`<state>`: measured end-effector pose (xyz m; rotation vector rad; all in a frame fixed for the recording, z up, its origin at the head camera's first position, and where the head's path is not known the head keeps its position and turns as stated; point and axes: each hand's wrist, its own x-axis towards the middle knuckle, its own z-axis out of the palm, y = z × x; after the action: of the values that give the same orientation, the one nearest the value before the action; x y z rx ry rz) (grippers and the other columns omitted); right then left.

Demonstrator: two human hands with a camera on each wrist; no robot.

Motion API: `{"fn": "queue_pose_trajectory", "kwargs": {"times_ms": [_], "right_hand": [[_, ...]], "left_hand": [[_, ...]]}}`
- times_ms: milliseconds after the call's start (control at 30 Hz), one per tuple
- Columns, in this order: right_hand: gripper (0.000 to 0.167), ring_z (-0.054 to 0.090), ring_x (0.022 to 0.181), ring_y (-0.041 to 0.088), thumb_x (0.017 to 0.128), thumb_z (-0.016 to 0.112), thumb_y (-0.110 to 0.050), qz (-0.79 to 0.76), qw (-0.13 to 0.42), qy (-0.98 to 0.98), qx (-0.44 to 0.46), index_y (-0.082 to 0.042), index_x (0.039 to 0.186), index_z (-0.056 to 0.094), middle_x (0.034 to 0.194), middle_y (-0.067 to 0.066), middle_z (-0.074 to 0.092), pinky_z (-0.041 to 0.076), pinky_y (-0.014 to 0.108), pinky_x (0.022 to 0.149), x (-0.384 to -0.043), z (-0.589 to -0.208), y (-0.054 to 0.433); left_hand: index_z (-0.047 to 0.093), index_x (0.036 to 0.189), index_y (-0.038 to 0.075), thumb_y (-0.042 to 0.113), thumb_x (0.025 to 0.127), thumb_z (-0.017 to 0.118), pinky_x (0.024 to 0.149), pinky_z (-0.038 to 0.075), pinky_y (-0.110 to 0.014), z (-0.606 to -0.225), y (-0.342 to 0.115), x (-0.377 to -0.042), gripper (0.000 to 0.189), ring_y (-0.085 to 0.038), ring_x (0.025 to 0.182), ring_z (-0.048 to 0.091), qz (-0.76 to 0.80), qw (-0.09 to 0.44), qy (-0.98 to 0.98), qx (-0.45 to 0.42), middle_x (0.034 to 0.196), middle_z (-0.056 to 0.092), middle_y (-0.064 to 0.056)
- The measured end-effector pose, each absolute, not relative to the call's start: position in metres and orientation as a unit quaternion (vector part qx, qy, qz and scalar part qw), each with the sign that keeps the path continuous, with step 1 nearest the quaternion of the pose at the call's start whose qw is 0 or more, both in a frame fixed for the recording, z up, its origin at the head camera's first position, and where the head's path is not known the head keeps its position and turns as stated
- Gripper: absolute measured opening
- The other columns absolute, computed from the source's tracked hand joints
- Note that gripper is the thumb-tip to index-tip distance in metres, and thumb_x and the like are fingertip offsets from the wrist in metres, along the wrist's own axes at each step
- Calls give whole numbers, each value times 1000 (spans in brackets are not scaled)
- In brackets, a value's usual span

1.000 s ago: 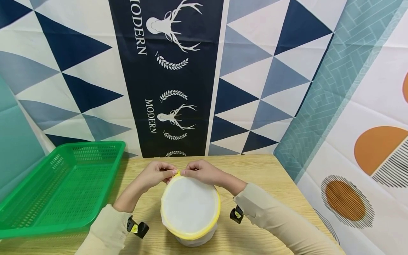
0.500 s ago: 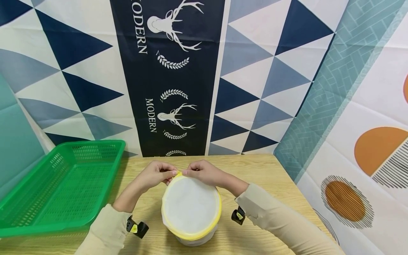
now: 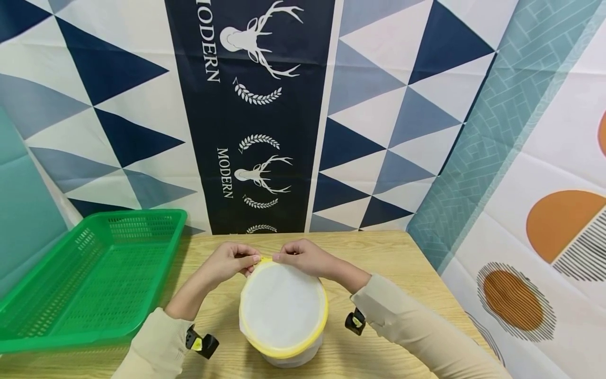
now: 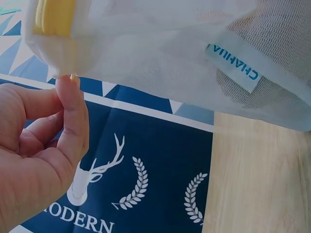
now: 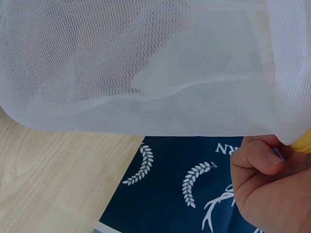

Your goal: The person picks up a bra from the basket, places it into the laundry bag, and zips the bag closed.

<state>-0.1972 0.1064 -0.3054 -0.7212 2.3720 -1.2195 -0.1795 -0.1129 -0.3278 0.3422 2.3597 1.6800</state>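
Note:
A round white mesh laundry bag with a yellow zipper rim stands upright on the table, its flat top facing up. At the rim's far side, my left hand pinches the yellow edge between thumb and fingertip. Just to its right, my right hand pinches the same rim, its fingers curled; what lies under those fingertips is hidden. A short stretch of yellow shows between the hands. In the left wrist view, a label reading CHAHUA shows on the bag's side, and my left fingertips meet its edge.
A green plastic basket with slotted sides sits on the left of the wooden table. Patterned cloth hangs behind the table's back edge, and more covers the right side. Each wrist wears a small black camera.
The gap between my hands at the rim has widened slightly, the right fingertips shifting a little right and the left ones a little left. The bag stays in nearly the same place.

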Motion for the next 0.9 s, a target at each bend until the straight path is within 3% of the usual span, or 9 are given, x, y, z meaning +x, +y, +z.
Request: {"fn": "queue_pose_trajectory", "kwargs": {"times_ms": [300, 900], "right_hand": [[25, 56, 59, 8, 94, 55, -30, -434, 187, 841, -264, -8, 90, 67, 80, -1, 61, 51, 24, 53, -195, -304, 99], [27, 50, 53, 7, 95, 54, -25, -434, 174, 843, -266, -6, 77, 59, 71, -2, 53, 45, 21, 47, -193, -305, 100]], "left_hand": [[63, 106, -10, 10, 93, 57, 65, 54, -23, -326, -110, -179, 25, -9, 65, 57, 571, 110, 804, 126, 76, 60, -3], [64, 104, -10, 10, 93, 57, 64, 55, -24, -328, -114, -177, 23, -10, 65, 57, 574, 113, 799, 138, 74, 59, -3]]}}
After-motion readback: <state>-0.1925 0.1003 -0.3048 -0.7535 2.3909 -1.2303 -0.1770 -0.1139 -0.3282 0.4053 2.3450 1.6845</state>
